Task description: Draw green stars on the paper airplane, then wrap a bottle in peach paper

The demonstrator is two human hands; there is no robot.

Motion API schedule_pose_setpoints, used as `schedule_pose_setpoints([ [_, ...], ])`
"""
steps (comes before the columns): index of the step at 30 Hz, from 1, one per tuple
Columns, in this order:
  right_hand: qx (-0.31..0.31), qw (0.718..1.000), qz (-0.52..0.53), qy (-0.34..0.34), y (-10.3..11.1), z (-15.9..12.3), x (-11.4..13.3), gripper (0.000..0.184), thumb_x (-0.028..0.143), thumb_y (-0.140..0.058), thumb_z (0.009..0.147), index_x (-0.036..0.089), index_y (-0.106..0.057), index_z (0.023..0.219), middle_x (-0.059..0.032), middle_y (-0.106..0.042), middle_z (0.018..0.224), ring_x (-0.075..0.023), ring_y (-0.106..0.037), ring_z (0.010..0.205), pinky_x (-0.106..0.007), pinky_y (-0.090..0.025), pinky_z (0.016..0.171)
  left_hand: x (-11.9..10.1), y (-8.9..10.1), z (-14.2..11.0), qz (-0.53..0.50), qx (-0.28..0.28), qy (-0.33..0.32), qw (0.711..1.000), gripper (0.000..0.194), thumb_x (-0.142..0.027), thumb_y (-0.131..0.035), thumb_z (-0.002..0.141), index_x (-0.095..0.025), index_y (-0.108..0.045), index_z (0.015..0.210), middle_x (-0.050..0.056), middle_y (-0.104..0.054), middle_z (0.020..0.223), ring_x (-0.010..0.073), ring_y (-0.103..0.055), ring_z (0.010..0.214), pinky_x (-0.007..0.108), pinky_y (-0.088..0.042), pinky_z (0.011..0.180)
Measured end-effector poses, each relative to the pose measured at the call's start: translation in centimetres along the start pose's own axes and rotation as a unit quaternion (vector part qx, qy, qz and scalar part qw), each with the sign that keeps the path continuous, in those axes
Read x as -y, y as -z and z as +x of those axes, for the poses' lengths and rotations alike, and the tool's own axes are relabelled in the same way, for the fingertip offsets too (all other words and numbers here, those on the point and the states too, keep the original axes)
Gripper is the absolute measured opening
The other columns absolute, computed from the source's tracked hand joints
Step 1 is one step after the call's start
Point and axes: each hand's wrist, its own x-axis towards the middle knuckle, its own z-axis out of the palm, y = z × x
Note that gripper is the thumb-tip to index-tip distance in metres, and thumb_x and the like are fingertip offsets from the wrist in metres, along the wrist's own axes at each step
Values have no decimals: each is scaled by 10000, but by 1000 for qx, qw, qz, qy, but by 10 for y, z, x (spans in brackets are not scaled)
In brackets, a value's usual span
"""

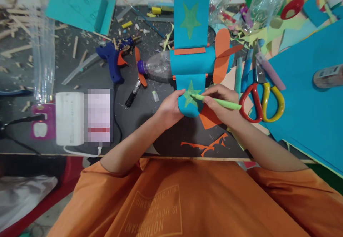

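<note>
A toy airplane (191,61) made from a plastic bottle and blue paper lies across the table, with orange propeller and tail pieces. Each blue wing carries a green star, the far star (190,19) and the near star (189,99). My left hand (171,110) grips the near wing's left edge, thumb on top and fingers hidden beneath. In my right hand (221,99) is a light green marker (222,102), its tip on the near star. An orange paper piece (210,117) lies under my right hand.
A blue glue gun (112,60) and a craft knife (133,94) lie left of the plane. Scissors (259,97) and a large blue sheet (311,97) are on the right. A phone (98,117) sits beside a white box (69,119). Orange scraps (206,146) lie near the edge.
</note>
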Motion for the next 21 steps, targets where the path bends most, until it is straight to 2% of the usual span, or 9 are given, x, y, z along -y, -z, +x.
schedule_pose_setpoints([
  [3, 7, 1000, 11, 17, 0, 0, 0, 151, 340, -646, 897, 240, -682, 789, 22, -668, 672, -128, -584, 573, -265, -465, 529, 0, 0, 0, -12, 11, 2, 1000, 458, -222, -296, 1014, -61, -663, 1235, 99, -801, 962, 233, -735, 1087, 379, -486, 1101],
  [9, 28, 1000, 0, -7, 0, 2, 1, 221, 400, -650, 868, 232, -661, 725, 24, -639, 613, -121, -545, 532, -260, -431, 497, 2, 3, 3, -29, 48, 2, 998, 459, -220, -364, 974, -71, -633, 1315, 117, -784, 1127, 267, -691, 1190, 406, -457, 1127],
  [17, 51, 998, -5, -22, 1, 3, 4, 239, 427, -659, 859, 236, -673, 716, 16, -652, 621, -130, -563, 548, -268, -455, 513, 3, 7, 5, -27, 61, -3, 998, 450, -230, -387, 967, -72, -633, 1310, 118, -779, 1143, 268, -678, 1218, 401, -454, 1131],
  [21, 38, 999, -2, 4, 1, 2, 4, 198, 365, -657, 868, 234, -670, 720, 22, -646, 621, -120, -558, 542, -258, -449, 508, 3, 7, 4, -11, 57, -8, 998, 427, -238, -381, 974, -79, -670, 1245, 109, -797, 1062, 268, -689, 1197, 416, -456, 1130],
])
